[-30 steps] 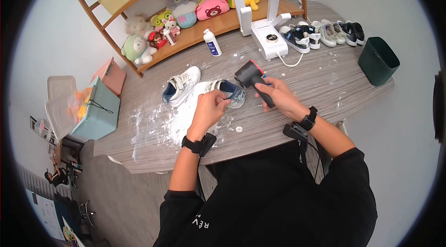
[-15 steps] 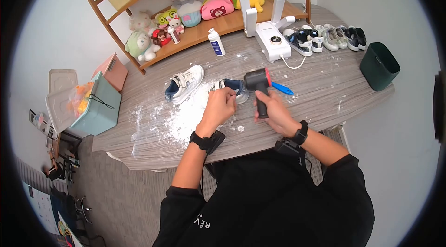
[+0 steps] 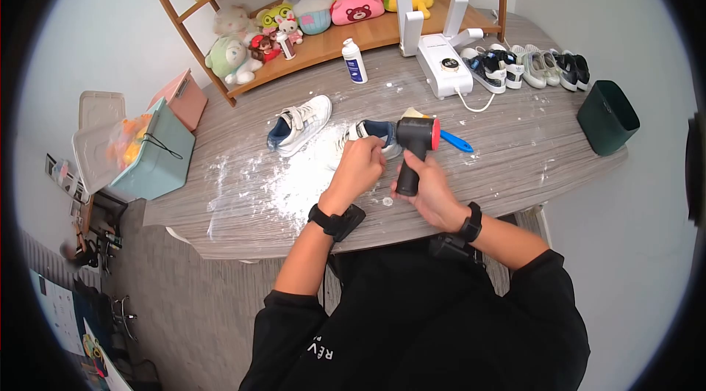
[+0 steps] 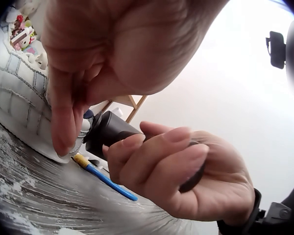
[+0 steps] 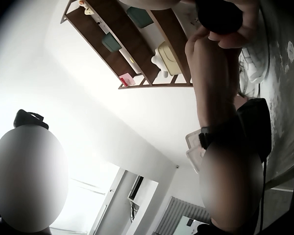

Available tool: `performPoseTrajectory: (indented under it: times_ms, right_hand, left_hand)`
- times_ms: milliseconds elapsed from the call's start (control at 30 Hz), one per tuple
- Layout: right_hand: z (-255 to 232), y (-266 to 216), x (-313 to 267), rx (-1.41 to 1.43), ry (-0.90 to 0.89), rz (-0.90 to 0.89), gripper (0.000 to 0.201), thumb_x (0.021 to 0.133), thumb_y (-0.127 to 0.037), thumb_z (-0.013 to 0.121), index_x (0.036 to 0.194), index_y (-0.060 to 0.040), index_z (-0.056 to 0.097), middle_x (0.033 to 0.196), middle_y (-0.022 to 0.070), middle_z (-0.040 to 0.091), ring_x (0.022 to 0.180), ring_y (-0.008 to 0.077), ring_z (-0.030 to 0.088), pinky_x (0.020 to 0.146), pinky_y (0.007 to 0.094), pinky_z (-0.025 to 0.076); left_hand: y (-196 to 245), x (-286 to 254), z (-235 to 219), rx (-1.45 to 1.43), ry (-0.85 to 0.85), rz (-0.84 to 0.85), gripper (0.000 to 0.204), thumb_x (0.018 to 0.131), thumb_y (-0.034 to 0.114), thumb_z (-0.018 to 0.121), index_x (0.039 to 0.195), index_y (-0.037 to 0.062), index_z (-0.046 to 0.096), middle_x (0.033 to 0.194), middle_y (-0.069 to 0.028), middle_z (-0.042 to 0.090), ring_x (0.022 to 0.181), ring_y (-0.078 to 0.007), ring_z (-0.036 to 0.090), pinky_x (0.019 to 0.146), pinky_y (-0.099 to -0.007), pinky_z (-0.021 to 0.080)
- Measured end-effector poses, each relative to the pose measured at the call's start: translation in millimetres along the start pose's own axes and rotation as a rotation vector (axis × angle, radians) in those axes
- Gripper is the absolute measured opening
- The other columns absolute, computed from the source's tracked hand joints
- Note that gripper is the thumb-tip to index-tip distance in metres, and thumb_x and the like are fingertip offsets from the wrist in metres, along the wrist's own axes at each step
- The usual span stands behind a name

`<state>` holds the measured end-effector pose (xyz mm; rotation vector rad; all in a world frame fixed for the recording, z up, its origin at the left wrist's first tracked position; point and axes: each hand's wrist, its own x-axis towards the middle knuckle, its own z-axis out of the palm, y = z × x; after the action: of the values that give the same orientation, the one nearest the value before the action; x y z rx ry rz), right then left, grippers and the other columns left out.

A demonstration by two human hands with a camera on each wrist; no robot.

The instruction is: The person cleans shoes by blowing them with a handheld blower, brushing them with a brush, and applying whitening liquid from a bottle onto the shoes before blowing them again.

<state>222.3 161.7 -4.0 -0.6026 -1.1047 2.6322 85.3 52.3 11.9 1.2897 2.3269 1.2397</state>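
Note:
In the head view my right hand [image 3: 432, 194] grips the handle of a black handheld blower [image 3: 416, 134] with a red ring at one end. The blower's head is beside the heel of a white sneaker [image 3: 382, 128] with a dark blue lining. My left hand [image 3: 358, 169] has its curled fingers at that sneaker's near side and hides part of it. Up close in the left wrist view, the fingertips pinch at the sneaker's edge, beside its stitched white upper [image 4: 22, 95]. The matching sneaker [image 3: 301, 125] rests to the left, with white powder [image 3: 290, 189] around both.
Behind the blower lies a brush with a blue handle [image 3: 456, 142]. A white bottle [image 3: 354, 62] and a white shoe dryer [image 3: 443, 67] stand at the back. More shoes [image 3: 535, 66] and a dark green bin [image 3: 608, 119] are to the right, lidded boxes [image 3: 165, 152] to the left.
The blower has swung from tilted to nearly upright, its red end now facing right, uncovering the blue brush. The left hand stays at the sneaker, and the head view has shifted slightly.

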Motion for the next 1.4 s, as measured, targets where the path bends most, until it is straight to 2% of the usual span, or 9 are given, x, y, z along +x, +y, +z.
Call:
performPoseTrajectory:
  times_ms: [233, 633, 767, 833, 967, 1100, 1167, 1333, 1400]
  right_hand:
    - [1.1, 3.6, -26.8, 0.03, -0.059, 0.089, 0.028, 0.107, -0.028, 0.055, 0.119, -0.0075, 0.039, 0.102, 0.0083, 0.052, 0.081, 0.0252, 0.065, 0.073, 0.0443, 0.057]
    - [14.4, 28.9, -34.2, 0.247, -0.081, 0.113, 0.022, 0.107, -0.028, 0.056, 0.117, -0.0098, 0.048, 0.098, 0.0069, 0.057, 0.091, 0.0238, 0.063, 0.087, 0.0471, 0.054]
    - [15.6, 27.5, -22.8, 0.335, -0.011, -0.121, 0.019, 0.107, -0.026, 0.055, 0.112, -0.0089, 0.05, 0.095, 0.0072, 0.057, 0.091, 0.0239, 0.061, 0.088, 0.0463, 0.053]
    - [14.9, 22.4, -15.0, 0.379, -0.147, 0.091, 0.017, 0.106, -0.025, 0.057, 0.11, -0.0091, 0.05, 0.095, 0.0071, 0.057, 0.093, 0.0243, 0.061, 0.087, 0.0449, 0.053]
    - [-2.9, 0.5, -40.6, 0.349, -0.203, 0.169, 0.022, 0.104, -0.025, 0.061, 0.117, -0.0076, 0.054, 0.099, 0.0075, 0.06, 0.095, 0.0237, 0.061, 0.087, 0.0428, 0.053]
    - [-15.3, -41.2, -40.0, 0.337, -0.188, -0.077, 0.026, 0.104, -0.027, 0.06, 0.121, -0.0094, 0.053, 0.099, 0.0072, 0.059, 0.093, 0.0223, 0.062, 0.085, 0.0429, 0.053]
    - [-24.1, -64.7, -28.1, 0.248, -0.174, -0.265, 0.029, 0.105, -0.028, 0.059, 0.125, -0.0093, 0.051, 0.101, 0.0071, 0.058, 0.092, 0.0215, 0.062, 0.084, 0.0424, 0.053]
    - [-25.0, -113.8, 16.6, -0.04, -0.131, -0.604, 0.035, 0.106, -0.024, 0.057, 0.131, -0.0035, 0.045, 0.099, 0.007, 0.056, 0.084, 0.0197, 0.063, 0.073, 0.0391, 0.055]
    - [-26.0, -125.3, 40.4, -0.267, -0.143, -0.754, 0.034, 0.105, -0.022, 0.057, 0.13, -0.0026, 0.045, 0.096, 0.0066, 0.056, 0.077, 0.0175, 0.063, 0.067, 0.0354, 0.055]
  left_hand:
    - [-2.2, 0.3, -4.2, -0.05, -0.04, -0.031, 0.026, 0.101, -0.001, 0.048, 0.114, -0.0131, 0.067, 0.081, -0.0182, 0.073, 0.075, -0.0236, 0.076, 0.068, -0.0341, 0.06]
    - [-7.8, 0.6, -7.2, 0.028, -0.045, 0.079, 0.041, 0.084, -0.003, 0.045, 0.117, -0.0139, 0.067, 0.079, -0.0186, 0.072, 0.07, -0.0254, 0.073, 0.069, -0.0367, 0.059]
    - [-8.7, 1.3, -7.4, -0.008, -0.039, 0.045, 0.04, 0.085, -0.001, 0.046, 0.116, -0.0136, 0.068, 0.08, -0.018, 0.072, 0.068, -0.024, 0.072, 0.068, -0.0359, 0.058]
    - [-9.5, 2.6, -6.5, -0.01, -0.029, 0.043, 0.039, 0.085, -0.001, 0.046, 0.115, -0.0136, 0.068, 0.077, -0.0182, 0.072, 0.068, -0.0242, 0.071, 0.068, -0.0364, 0.057]
    - [-11.8, -4.9, -19.1, 0.05, 0.022, 0.011, 0.035, 0.086, 0.002, 0.048, 0.109, -0.0105, 0.071, 0.073, -0.019, 0.07, 0.067, -0.0246, 0.071, 0.068, -0.0376, 0.057]
    - [-21.2, -21.0, -52.8, 0.075, 0.001, 0.016, 0.032, 0.086, 0.005, 0.049, 0.103, -0.008, 0.072, 0.075, -0.0197, 0.071, 0.07, -0.0273, 0.071, 0.071, -0.0377, 0.057]
    - [-20.3, -28.5, -75.4, 0.186, 0.015, -0.068, 0.028, 0.087, 0.01, 0.052, 0.098, -0.0061, 0.073, 0.089, -0.0287, 0.071, 0.087, -0.0443, 0.069, 0.081, -0.0461, 0.055]
    - [-17.8, -49.9, -77.8, 0.433, 0.165, 0.023, 0.027, 0.09, 0.019, 0.065, 0.101, -0.0035, 0.074, 0.1, -0.0271, 0.07, 0.094, -0.0444, 0.067, 0.084, -0.0462, 0.055]
    - [-8.2, -52.7, -69.1, 0.503, 0.17, 0.02, 0.045, 0.085, 0.026, 0.078, 0.114, -0.0061, 0.069, 0.109, -0.0277, 0.067, 0.098, -0.045, 0.065, 0.088, -0.0461, 0.054]
